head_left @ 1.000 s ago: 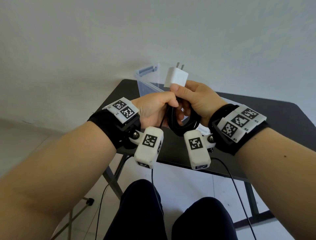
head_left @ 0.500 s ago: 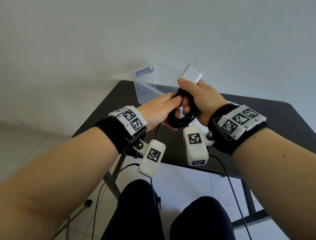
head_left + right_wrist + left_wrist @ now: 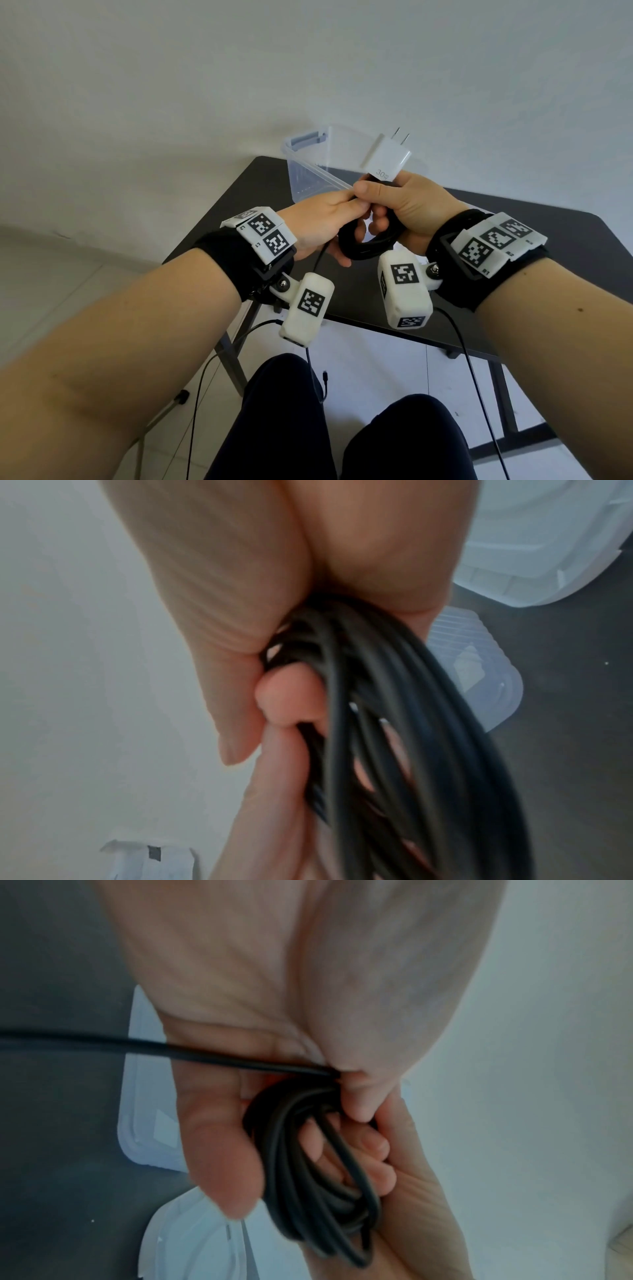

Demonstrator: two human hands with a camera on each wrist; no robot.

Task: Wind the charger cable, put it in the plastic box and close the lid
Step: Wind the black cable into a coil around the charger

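Above the near edge of the tabletop point(image 3: 534, 274), the right hand point(image 3: 407, 205) grips the coiled black cable point(image 3: 363, 248) with its white plug point(image 3: 388, 159) pointing up, the left hand point(image 3: 322, 222) pinches a strand beside it, and the open plastic box point(image 3: 308, 171) stands behind them.

The cable point(image 3: 368, 245) is black and the charger plug point(image 3: 388, 158) white with grey print; the plastic box point(image 3: 310, 173) is clear with a pale blue handle, the table point(image 3: 513, 236) matt black, the wrist bands point(image 3: 493, 240) white with black square-patterned markers
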